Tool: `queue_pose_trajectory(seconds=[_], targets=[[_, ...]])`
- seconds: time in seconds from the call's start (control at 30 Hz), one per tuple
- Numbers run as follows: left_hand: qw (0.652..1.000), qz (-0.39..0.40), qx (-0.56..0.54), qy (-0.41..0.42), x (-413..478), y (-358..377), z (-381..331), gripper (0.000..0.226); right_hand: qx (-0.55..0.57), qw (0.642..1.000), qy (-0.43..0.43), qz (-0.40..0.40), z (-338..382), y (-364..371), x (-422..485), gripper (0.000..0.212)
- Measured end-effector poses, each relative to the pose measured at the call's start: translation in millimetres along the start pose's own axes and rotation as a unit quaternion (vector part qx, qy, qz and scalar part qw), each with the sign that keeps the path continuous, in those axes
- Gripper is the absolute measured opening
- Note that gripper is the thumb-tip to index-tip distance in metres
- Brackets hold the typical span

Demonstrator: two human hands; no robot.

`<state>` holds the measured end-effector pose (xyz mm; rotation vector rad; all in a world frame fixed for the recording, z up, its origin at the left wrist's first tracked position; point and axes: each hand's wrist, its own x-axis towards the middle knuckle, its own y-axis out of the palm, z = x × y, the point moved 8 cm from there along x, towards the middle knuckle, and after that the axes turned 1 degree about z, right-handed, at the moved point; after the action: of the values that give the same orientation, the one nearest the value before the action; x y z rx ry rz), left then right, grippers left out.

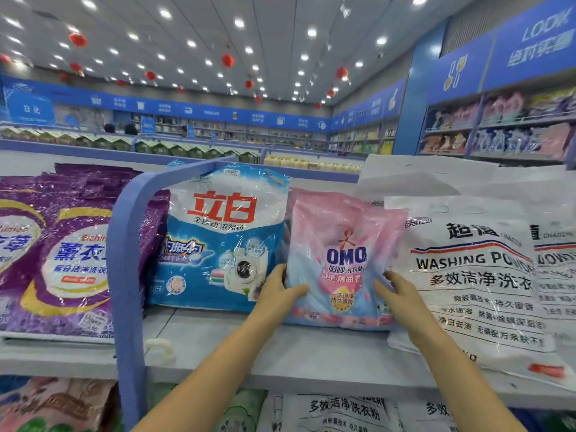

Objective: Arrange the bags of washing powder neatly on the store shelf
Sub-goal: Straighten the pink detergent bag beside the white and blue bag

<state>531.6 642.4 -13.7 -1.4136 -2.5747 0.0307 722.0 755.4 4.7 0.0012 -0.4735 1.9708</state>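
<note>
A pink and blue OMO bag (341, 244) stands upright on the grey shelf (280, 347), in the middle. My left hand (280, 289) grips its lower left edge, thumb on the front. My right hand (397, 296) grips its lower right edge the same way. A blue and white bag (218, 238) with red characters stands just to its left. On the right, a white bag (473, 275) marked WASHING POWDER leans toward me and touches the OMO bag. Behind the OMO bag another pink bag peeks out.
Purple lavender bags (74, 260) fill the shelf section at the left, behind a blue curved divider (126, 275). More bags lie on the lower shelf (339, 413). Further white bags stack at the right (554, 266). Store aisles and wall shelves stretch behind.
</note>
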Motion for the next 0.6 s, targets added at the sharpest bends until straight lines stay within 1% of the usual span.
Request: queue_pose_trajectory(seconds=[0.07,0.13,0.2,0.27,0.33,0.43,0.53,0.6], targets=[[0.999,-0.033,-0.009,-0.017,6.1,0.6,0.9,0.032,-0.012,1.000,-0.005,-0.020,-0.8,5.0,7.5,0.037],[0.996,-0.082,-0.027,-0.033,12.3,1.9,0.5,0.026,-0.001,0.999,-0.007,-0.037,-2.4,5.8,15.1,0.039],[0.989,-0.135,-0.033,-0.044,16.9,3.7,2.7,0.020,0.022,0.998,0.000,-0.064,-9.1,4.1,24.6,0.035],[0.981,-0.186,-0.006,-0.047,19.2,4.7,2.4,0.014,0.047,0.993,0.009,-0.112,-14.3,0.9,33.7,0.026],[0.974,-0.221,0.031,-0.045,21.7,5.7,-0.3,0.009,0.077,0.982,0.024,-0.173,-18.9,-3.2,41.1,0.033],[0.965,-0.249,0.076,-0.025,31.1,6.9,-2.6,0.020,0.077,0.969,0.040,-0.232,-27.9,-5.6,47.2,0.040],[0.958,-0.271,0.096,0.001,39.5,5.9,-2.2,0.030,0.084,0.960,0.038,-0.265,-32.9,-9.2,48.0,0.041],[0.952,-0.290,0.101,-0.003,43.3,3.3,1.8,0.040,0.107,0.956,0.036,-0.271,-34.6,-11.2,48.9,0.041]])
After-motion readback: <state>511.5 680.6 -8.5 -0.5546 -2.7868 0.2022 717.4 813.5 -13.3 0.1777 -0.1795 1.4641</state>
